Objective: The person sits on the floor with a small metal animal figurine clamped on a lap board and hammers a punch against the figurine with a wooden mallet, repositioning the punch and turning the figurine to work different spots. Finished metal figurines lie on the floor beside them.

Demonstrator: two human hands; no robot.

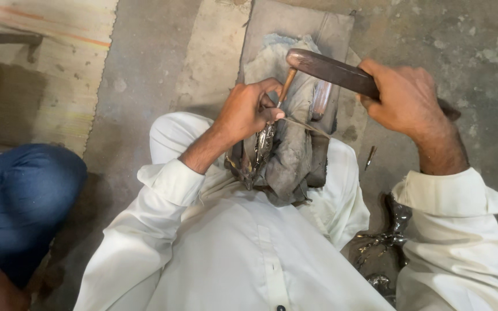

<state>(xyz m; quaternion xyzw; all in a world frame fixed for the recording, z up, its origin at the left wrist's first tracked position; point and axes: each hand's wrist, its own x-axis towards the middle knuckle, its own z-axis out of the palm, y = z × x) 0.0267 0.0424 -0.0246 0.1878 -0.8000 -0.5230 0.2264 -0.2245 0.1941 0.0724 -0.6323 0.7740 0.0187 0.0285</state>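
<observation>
a slim punch with an orange-brown shaft (287, 85) stands tilted over a small shiny metal casting (262, 147), its lower tip hidden behind the fingers so the exact contact point cannot be told. the casting lies on a grey cloth-wrapped block (295, 152) wedged between the person's knees, near the block's left edge, with its long axis running from the lap outward. the left hand (248, 110) is clenched around the punch's lower half, thumb and fingertips pinching it just above the casting. the punch's long axis leans up and to the right, so its head points at the dark wooden mallet (332, 72), which hangs just above and to the right of it, close but seemingly not touching. the right hand (402, 101) is clenched on the mallet's handle, well apart from the casting; the left hand is much the nearer. behind the block's far edge a flat grey slab (295, 26) lies on the concrete floor (145, 69). a small pointed tool (370, 156) lies on the floor by the right knee, and more shiny metal pieces (390, 230) sit under the right sleeve. a blue-clad leg of another person (21, 196) shows at the left.
</observation>
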